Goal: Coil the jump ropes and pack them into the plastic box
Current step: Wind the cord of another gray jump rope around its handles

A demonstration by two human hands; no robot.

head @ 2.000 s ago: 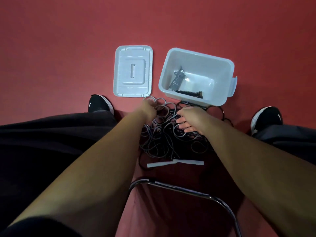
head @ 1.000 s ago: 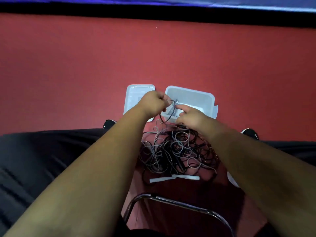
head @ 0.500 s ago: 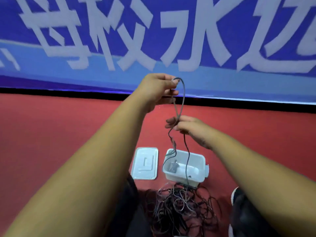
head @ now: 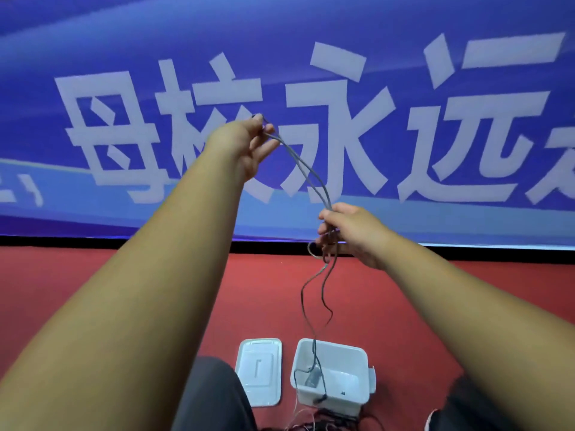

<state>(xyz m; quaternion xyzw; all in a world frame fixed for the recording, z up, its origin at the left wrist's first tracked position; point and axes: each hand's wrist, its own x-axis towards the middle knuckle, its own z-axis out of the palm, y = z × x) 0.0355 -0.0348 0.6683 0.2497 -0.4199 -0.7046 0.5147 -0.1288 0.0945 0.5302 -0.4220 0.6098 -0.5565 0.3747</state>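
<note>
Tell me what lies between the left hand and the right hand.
In the head view, two grey strands of jump rope span from the left hand to the right hand.

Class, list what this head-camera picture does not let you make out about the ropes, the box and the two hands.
Head view only:
- Rope pile: cut off by the bottom edge; ropes cannot be counted.
- Grey piece in the box: too small to identify.
- Rope inside the right hand: hidden by its fingers.
- Rope's pinched top: hidden by the left hand's fingers.
</note>
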